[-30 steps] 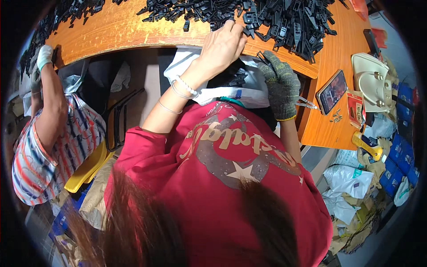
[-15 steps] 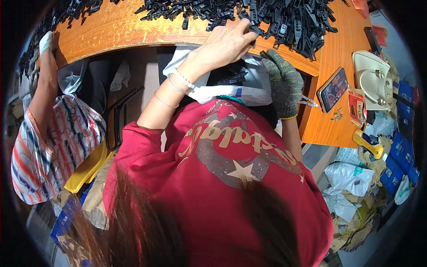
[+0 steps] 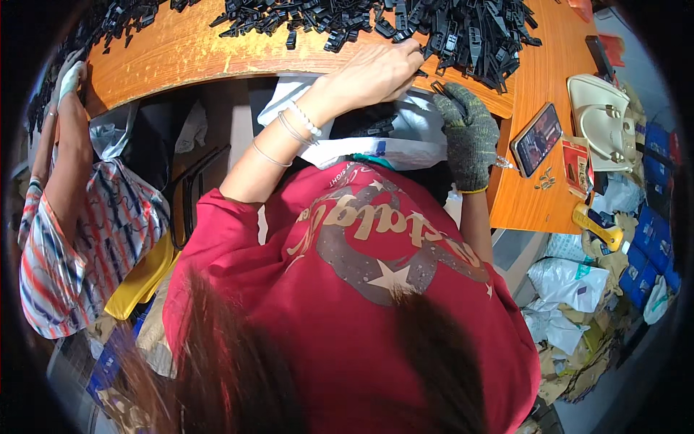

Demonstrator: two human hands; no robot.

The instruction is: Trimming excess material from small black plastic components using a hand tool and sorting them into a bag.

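My bare left hand [image 3: 379, 72], with bracelets on its wrist, is closed at the table's front edge, beside the pile of black plastic clips [image 3: 473, 40]. A small dark end of a clip [image 3: 421, 73] shows under its fingertips; the rest is hidden by the hand. My right hand [image 3: 468, 134], in a grey knitted glove, is closed just right of it. A black plastic clip [image 3: 438, 87] sticks out at the glove's fingertips. Below both hands a white plastic bag [image 3: 405, 152] lies open on my lap, with several black clips [image 3: 379, 126] inside.
The wooden table [image 3: 181, 50] curves across the front. On its right part lie a phone [image 3: 536, 141], small brass-coloured pieces [image 3: 545, 179], a red packet [image 3: 577, 166] and a cream handbag [image 3: 603, 123]. At left, a co-worker's gloved hand [image 3: 72, 76] is by another black pile.
My left hand has moved slightly right and down toward the gloved hand, its fingers more curled. My right hand has barely moved. A second arm of the co-worker now shows.
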